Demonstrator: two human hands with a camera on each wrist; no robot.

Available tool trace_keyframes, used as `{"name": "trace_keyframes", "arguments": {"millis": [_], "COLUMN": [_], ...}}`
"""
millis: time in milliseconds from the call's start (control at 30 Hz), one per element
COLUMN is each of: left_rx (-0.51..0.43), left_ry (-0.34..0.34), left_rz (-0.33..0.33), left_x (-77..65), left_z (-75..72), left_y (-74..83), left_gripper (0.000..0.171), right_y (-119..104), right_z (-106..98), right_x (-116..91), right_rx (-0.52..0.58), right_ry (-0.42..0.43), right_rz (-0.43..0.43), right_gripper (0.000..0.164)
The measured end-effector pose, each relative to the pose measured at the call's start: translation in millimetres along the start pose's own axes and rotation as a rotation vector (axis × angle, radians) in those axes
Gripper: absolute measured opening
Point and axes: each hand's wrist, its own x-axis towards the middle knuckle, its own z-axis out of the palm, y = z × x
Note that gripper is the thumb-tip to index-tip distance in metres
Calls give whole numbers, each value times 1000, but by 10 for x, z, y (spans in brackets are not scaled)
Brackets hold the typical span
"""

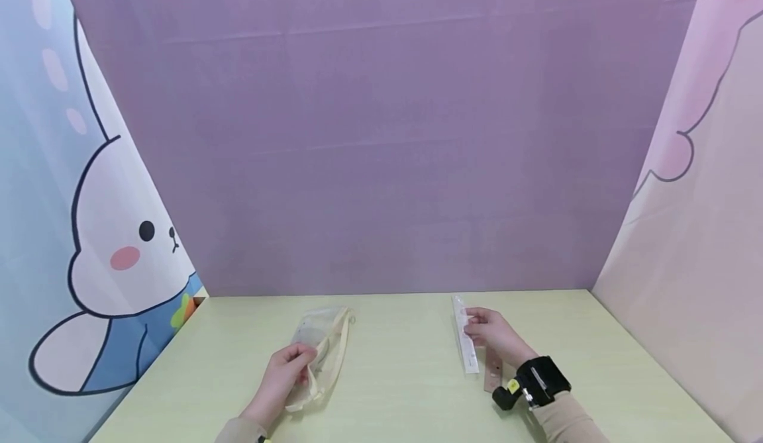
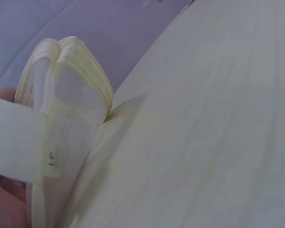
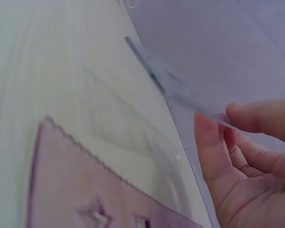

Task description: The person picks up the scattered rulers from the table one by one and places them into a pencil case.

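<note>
My left hand (image 1: 286,371) grips the side of a cream, see-through zip pouch (image 1: 311,329). In the left wrist view the pouch (image 2: 73,114) stands on edge with its zip tape at the top and a pale fabric tab at its side. Between thumb and fingers, my right hand (image 1: 497,334) pinches a clear ruler (image 1: 467,345). The right wrist view shows this ruler (image 3: 178,90) tilted above the table. Below the right hand is a pinkish see-through stencil ruler (image 3: 109,183), with a wavy edge and cut-out shapes, partly hidden in the head view.
The pale wood-grain table (image 1: 399,377) spans the space between the hands. A purple cloth panel (image 1: 381,132) rises at its back edge. Printed cloth stands at left (image 1: 119,198) and right. A faint clear outline, unclear in kind, shows on the table near the stencil ruler.
</note>
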Motion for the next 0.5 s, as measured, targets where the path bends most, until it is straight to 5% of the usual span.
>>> {"name": "trace_keyframes", "arguments": {"millis": [500], "left_rx": [0], "left_ry": [-3], "left_rz": [6], "left_x": [-11], "left_z": [-13], "left_y": [15], "left_gripper": [18], "right_y": [-62], "right_z": [50], "right_x": [-87], "right_rx": [91], "right_ry": [-53], "right_rz": [5], "right_gripper": [39]}}
